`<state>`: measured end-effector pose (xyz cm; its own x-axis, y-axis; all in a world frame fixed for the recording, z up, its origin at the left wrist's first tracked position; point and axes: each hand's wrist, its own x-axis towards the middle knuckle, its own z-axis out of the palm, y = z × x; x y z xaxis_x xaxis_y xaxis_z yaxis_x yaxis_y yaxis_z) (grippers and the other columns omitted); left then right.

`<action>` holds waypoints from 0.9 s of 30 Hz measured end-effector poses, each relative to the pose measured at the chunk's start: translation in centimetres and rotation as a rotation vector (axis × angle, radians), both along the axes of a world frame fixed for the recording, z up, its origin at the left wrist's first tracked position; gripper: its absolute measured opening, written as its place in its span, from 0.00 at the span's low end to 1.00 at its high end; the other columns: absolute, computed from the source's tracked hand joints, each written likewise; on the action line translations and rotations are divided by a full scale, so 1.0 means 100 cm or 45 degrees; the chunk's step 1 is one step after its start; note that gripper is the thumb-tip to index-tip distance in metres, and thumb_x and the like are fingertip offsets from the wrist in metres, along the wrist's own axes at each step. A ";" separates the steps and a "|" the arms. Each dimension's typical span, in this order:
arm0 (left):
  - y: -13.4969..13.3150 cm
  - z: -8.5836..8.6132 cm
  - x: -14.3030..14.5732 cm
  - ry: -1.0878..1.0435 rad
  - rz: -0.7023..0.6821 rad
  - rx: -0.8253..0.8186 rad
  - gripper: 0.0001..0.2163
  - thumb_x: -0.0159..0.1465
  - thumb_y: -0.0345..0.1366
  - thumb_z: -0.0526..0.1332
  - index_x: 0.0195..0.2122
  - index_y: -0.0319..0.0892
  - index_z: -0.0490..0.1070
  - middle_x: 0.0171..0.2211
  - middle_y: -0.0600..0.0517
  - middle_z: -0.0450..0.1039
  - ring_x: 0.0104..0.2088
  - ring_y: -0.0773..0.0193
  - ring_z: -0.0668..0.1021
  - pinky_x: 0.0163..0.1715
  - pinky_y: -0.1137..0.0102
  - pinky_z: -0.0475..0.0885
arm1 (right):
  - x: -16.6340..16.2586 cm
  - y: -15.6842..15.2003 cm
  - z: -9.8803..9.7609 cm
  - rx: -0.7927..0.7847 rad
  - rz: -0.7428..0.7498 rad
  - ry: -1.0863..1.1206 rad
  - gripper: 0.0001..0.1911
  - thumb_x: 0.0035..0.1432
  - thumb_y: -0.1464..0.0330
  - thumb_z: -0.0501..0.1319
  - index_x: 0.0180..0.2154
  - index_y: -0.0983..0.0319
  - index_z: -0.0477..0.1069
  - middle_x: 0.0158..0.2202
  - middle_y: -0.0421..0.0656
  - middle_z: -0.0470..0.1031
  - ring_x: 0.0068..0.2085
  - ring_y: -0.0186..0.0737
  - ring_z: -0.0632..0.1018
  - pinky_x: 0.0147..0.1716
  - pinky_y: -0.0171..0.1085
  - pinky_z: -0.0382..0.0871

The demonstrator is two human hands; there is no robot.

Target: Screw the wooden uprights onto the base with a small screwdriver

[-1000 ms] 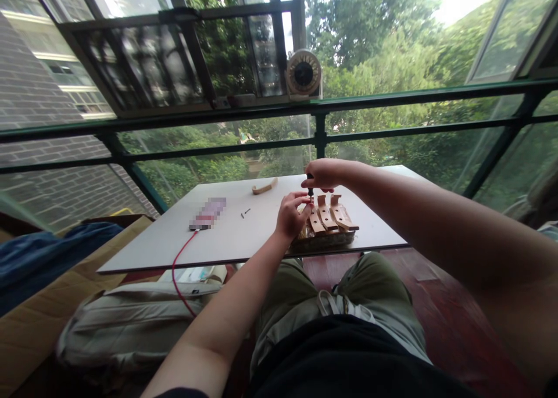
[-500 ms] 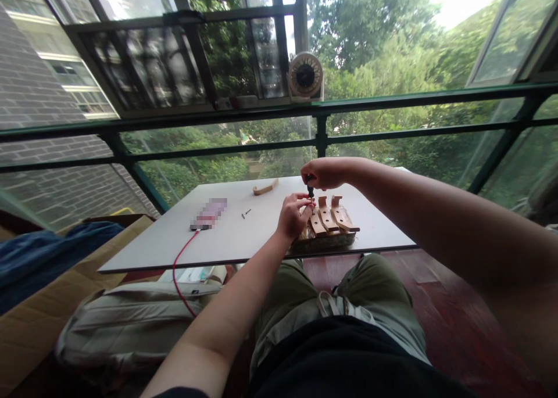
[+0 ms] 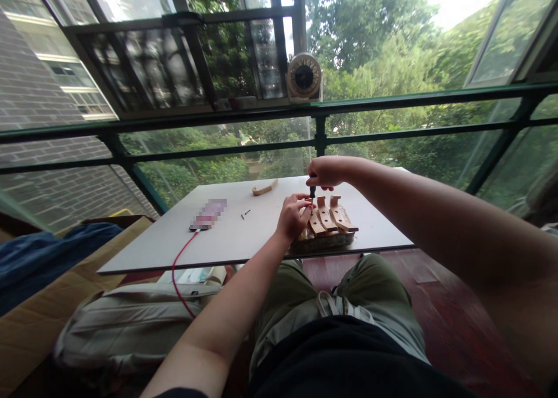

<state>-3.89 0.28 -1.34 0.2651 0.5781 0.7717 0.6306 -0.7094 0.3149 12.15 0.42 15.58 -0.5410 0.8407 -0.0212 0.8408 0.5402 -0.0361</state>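
My right hand (image 3: 326, 172) is closed round the dark handle of a screwdriver (image 3: 313, 193), which stands upright with its tip pointing down. Below it, my left hand (image 3: 292, 217) curls its fingers and thumb about the upper end of the leftmost wooden hook (image 3: 317, 226), close to the screwdriver's shaft; the exact fingertip contact is partly hidden. Two more curved wooden hooks (image 3: 325, 218) (image 3: 342, 218) with dark holes lie alongside to the right. All three rest on a plastic-wrapped block (image 3: 325, 244) at the table's near edge.
On the white table (image 3: 244, 247) lie another curved wooden hook (image 3: 265, 187), a few loose screws (image 3: 246, 214) and a blurred-out phone (image 3: 209, 214) with a red cable (image 3: 176, 270). A round fan (image 3: 304, 75) stands by the window rail. Left below are a bag (image 3: 135, 322) and a cardboard box (image 3: 82, 270).
My right hand has shifted slightly to the right, its fingers rearranged on the screwdriver, which now stands a bit more upright. My left hand stays nearly in place.
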 end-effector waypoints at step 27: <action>0.004 -0.002 0.002 -0.020 -0.037 -0.132 0.03 0.56 0.34 0.65 0.29 0.42 0.79 0.45 0.46 0.74 0.49 0.57 0.77 0.53 0.62 0.75 | 0.012 0.001 -0.019 0.420 0.088 0.174 0.15 0.60 0.58 0.58 0.36 0.63 0.75 0.33 0.47 0.79 0.31 0.39 0.74 0.27 0.36 0.56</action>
<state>-3.73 0.69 -1.54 0.2709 0.6472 0.7126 0.6047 -0.6904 0.3971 13.37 0.49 13.69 -0.5759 0.7514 0.3219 0.8013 0.5969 0.0401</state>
